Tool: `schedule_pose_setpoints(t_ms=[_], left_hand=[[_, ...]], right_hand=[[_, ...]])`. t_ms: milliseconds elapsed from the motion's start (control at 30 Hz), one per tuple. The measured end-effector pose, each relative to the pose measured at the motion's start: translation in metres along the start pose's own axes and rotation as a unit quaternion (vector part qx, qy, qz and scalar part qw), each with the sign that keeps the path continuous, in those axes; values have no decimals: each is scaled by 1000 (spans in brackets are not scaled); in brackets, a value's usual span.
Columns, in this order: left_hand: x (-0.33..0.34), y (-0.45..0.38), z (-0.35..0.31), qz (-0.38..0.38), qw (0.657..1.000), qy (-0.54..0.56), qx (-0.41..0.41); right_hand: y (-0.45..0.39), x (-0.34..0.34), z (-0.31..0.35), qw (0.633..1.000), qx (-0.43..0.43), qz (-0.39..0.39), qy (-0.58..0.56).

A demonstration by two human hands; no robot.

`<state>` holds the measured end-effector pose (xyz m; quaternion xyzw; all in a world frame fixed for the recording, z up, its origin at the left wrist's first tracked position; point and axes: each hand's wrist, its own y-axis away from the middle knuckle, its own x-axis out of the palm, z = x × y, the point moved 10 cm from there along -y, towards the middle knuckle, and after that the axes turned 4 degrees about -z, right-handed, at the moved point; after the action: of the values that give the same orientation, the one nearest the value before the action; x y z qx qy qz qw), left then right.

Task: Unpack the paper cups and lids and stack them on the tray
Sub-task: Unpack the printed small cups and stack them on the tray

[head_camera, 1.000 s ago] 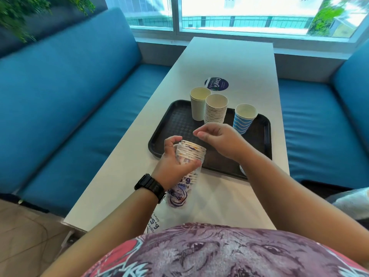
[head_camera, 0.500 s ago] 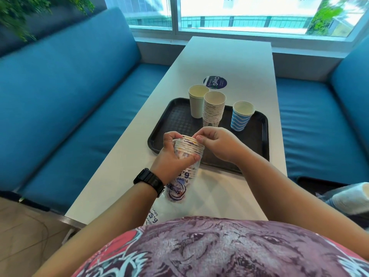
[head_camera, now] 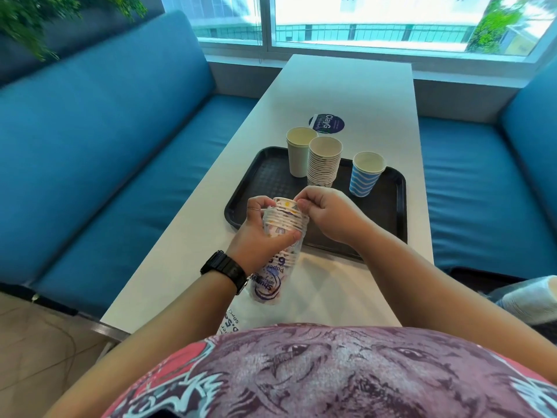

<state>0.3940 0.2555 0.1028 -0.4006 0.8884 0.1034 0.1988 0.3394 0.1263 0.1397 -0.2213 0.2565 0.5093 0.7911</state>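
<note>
My left hand [head_camera: 262, 233] grips a sleeve of patterned paper cups [head_camera: 284, 224] in a clear printed plastic bag [head_camera: 269, 285], held over the near left edge of the black tray [head_camera: 271, 173]. My right hand [head_camera: 328, 212] pinches the rim of the top cup [head_camera: 284, 203], which sits slightly raised out of the sleeve. On the tray stand a plain cream cup [head_camera: 298, 155], a tall stack of white cups [head_camera: 324, 161] and a blue striped cup [head_camera: 366, 173].
The tray lies on a long white table [head_camera: 346, 86] between two blue benches [head_camera: 105, 140]. A round dark sticker [head_camera: 327, 123] lies beyond the tray. A wrapped stack of white cups or lids [head_camera: 530, 300] rests on the right bench.
My right hand came down onto the sleeve, pinched the top cup's rim and lifted it a little. The left hand kept its hold.
</note>
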Motion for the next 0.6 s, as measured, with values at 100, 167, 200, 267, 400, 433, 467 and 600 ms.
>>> schedule_pose_setpoints(t_ms=[100,167,200,267,400,433,467,600], left_hand=[[2,1,0,11,1000,-5,1],[3,2,0,14,1000,-7,1],[3,1,1,13,1000,-7,1],[3,1,1,10,1000,-4,1],[4,0,5,17,1000,4,-7],[4,0,7,19,1000,5,-9],[4,0,7,19,1000,4,-11],[5,-1,9,21,1000,2,-14]], right_hand=[[-1,-3,1,1000,2,-15,-1],[-1,-3,2,1000,3,-9,-7],[-2,-3,1,1000,6,-4,-14],[-6,-6,1,999,9,-8,-35],[-21,-34,6,997,-4,-63,-43],[-26,-46,7,996,-8,-84,-31],[-32,-58,8,994,-14,-111,-14],[-51,-111,16,969,-60,-237,46]])
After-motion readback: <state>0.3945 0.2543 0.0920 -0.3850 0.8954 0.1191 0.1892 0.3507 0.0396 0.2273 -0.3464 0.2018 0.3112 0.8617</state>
